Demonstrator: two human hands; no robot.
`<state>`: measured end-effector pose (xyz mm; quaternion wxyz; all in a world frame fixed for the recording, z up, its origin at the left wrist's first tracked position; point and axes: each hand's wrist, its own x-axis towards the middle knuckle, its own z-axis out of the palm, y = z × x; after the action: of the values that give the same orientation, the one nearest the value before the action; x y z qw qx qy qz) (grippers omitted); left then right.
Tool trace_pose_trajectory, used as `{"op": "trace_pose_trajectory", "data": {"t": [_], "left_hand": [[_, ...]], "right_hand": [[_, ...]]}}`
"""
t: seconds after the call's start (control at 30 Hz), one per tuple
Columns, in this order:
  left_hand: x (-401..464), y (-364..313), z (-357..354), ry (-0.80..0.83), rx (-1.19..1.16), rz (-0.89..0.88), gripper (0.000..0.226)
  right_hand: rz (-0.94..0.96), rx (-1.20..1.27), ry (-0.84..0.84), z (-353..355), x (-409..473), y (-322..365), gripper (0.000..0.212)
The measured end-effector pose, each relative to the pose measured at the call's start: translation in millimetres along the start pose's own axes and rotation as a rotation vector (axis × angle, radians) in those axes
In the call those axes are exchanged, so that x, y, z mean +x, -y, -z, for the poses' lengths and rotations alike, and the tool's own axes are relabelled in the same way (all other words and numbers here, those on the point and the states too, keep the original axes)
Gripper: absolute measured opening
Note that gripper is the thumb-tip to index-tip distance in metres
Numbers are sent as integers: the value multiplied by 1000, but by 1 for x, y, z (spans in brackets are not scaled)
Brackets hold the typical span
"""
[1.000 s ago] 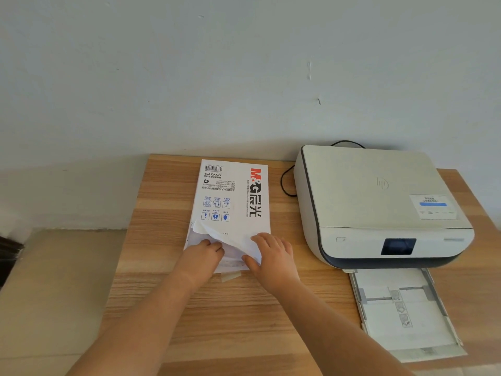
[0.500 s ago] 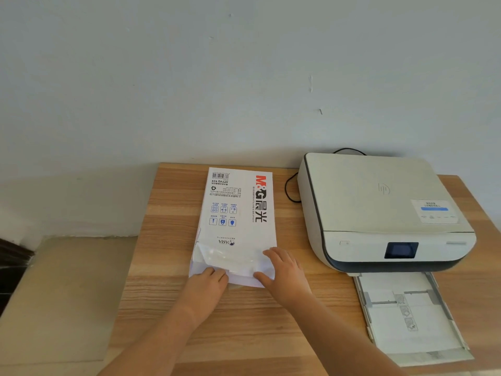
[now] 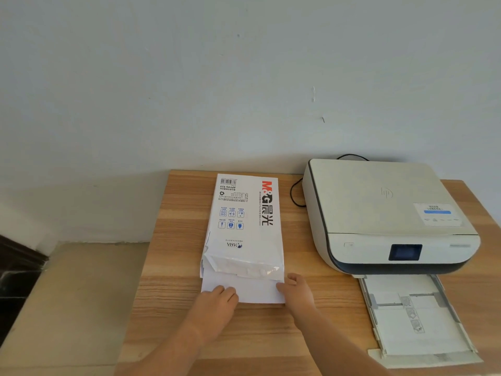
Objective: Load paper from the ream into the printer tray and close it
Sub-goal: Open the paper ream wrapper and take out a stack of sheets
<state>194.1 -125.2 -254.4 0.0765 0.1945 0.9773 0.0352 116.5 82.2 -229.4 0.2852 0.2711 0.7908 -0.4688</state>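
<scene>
the ream [image 3: 245, 221] lay flat on the wooden table [image 3: 173, 267], left of the printer [image 3: 379, 213], its long side running near to far and its printed wrapper facing up. the wrapper's near end was torn open and crumpled, and a stack of white paper [image 3: 252, 290] stuck out of it toward the near edge of the table. the left hand [image 3: 217, 301] rested on the near left corner of that paper, fingers curled and closed on the sheets. the right hand [image 3: 296, 291] gripped the near right corner, thumb on top of the stack and the other fingers at its right edge. the printer sat at the right of the table against the wall, lid down, a black cable [image 3: 295, 194] looping out on its left. its tray [image 3: 414, 318] was pulled out at the near side, open, well apart from the paper and both hands.
</scene>
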Motion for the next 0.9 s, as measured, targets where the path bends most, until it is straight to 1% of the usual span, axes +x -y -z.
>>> {"op": "trace_pose_trajectory", "data": {"t": [0.07,0.13,0.17,0.23,0.27,0.37,0.43,0.5,0.63,0.77,0.83,0.9], "left_hand": [[-1,0,0,-46,-41,14,29],[-6,5,1,-120,-132,53,18],[-8,9,3,-137,-163,101,20],[-11,15,9,-140,-226,213,31],[-11,18,12,-151,-260,282,34],[-9,27,20,-94,-371,512,35],[-9,33,17,-96,-387,598,39],[-11,36,13,-81,-463,670,40],[-11,33,9,-41,-745,760,38],[-9,32,7,1,-1034,837,28],[-10,34,5,5,-1111,856,25],[-11,37,5,-7,-1134,853,25]], "right_hand": [[-31,35,4,-2,1,-1,51],[-45,46,1,-2,1,0,52],[-47,43,0,-2,0,1,52],[-44,42,0,-2,-1,1,53],[-42,43,1,-2,-1,0,53],[-49,55,3,-4,-1,-4,52],[-53,70,10,-6,-2,-8,47],[-58,107,15,-8,-4,-14,45],[-87,132,31,-7,-10,-22,51],[-87,120,41,-4,-14,-25,50],[-52,105,48,-2,-16,-26,49],[0,70,58,-1,-19,-25,46]]}}
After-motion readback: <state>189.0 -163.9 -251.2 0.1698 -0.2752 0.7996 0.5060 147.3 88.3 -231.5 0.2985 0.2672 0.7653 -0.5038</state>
